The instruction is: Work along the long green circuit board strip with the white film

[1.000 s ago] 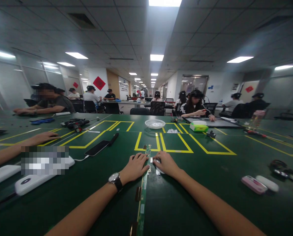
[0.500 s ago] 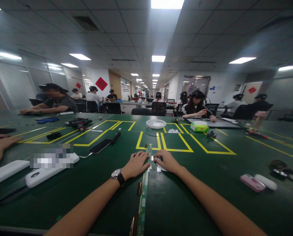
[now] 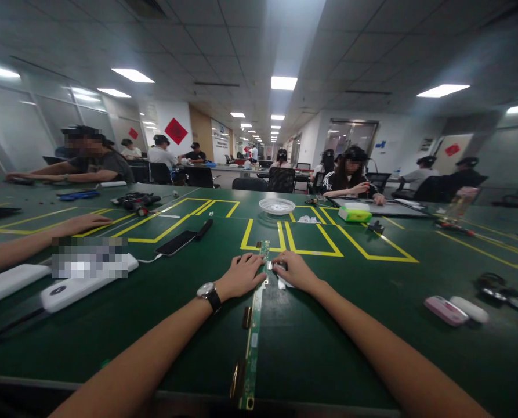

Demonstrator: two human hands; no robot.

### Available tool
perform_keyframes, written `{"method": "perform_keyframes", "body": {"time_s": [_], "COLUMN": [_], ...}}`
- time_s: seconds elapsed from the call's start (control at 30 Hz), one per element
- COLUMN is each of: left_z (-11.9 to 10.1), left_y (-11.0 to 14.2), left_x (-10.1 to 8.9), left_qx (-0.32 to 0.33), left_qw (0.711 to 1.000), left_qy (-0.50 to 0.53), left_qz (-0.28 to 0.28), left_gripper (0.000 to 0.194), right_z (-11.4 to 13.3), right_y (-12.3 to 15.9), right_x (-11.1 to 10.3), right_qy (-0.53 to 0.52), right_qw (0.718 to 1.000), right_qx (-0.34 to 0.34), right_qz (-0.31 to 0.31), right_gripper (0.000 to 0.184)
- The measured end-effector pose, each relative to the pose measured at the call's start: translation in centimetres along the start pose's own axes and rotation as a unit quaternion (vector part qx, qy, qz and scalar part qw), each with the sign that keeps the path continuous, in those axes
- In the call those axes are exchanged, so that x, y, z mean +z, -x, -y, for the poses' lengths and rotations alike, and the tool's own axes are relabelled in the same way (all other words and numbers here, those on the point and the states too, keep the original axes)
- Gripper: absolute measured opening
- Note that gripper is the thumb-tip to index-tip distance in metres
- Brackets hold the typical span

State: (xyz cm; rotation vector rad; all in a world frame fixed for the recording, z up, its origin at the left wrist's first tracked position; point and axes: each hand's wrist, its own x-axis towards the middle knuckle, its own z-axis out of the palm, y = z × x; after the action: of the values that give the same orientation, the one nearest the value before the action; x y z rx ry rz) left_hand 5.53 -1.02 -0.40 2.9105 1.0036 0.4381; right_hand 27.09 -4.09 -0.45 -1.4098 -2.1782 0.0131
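Observation:
A long, narrow green circuit board (image 3: 252,348) with brown flex tabs on its left side lies lengthwise on the table in front of me. My left hand (image 3: 243,276), with a watch at the wrist, holds its far part, fingertips and thumb resting on the strip. Just across the board, my right hand (image 3: 296,270) has its fingers bent and drawn together at the edge. What they pinch is hidden. A small whitish piece (image 3: 270,265) shows by the right fingertips, and a white scrap (image 3: 281,283) lies under that hand.
Beyond my hands stands a clear round dish (image 3: 276,206). A phone (image 3: 178,242) with a cable and white power strips (image 3: 89,284) lie left, where another person's hand (image 3: 84,223) reaches in. A pink case (image 3: 445,309) sits right; a green pack (image 3: 354,215) is farther back.
My view has tilted down slightly, showing the board's near end. The neighbour's hand at left has reached farther across the table. My hands stay in place on the board.

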Motion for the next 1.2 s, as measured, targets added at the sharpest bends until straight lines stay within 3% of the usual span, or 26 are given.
{"method": "perform_keyframes", "body": {"time_s": [0.53, 0.8, 1.2], "left_z": [0.4, 0.2, 0.7], "left_y": [-0.4, -0.4, -0.2], "left_x": [0.2, 0.2, 0.1], "left_qx": [0.008, 0.003, -0.004], "left_qw": [0.999, 1.000, 0.998], "left_qy": [0.011, 0.020, 0.059], "left_qz": [0.035, 0.020, 0.026], "left_gripper": [0.043, 0.045, 0.057], "right_z": [-0.3, 0.0, 1.1], "right_y": [-0.5, -0.5, 0.2], "right_x": [-0.4, -0.6, -3.2], "right_qy": [-0.052, -0.024, 0.037], "right_qw": [0.997, 0.998, 0.991], "right_qx": [-0.042, -0.055, -0.112], "right_qz": [0.034, 0.035, 0.062], "right_gripper": [0.020, 0.021, 0.033]}}
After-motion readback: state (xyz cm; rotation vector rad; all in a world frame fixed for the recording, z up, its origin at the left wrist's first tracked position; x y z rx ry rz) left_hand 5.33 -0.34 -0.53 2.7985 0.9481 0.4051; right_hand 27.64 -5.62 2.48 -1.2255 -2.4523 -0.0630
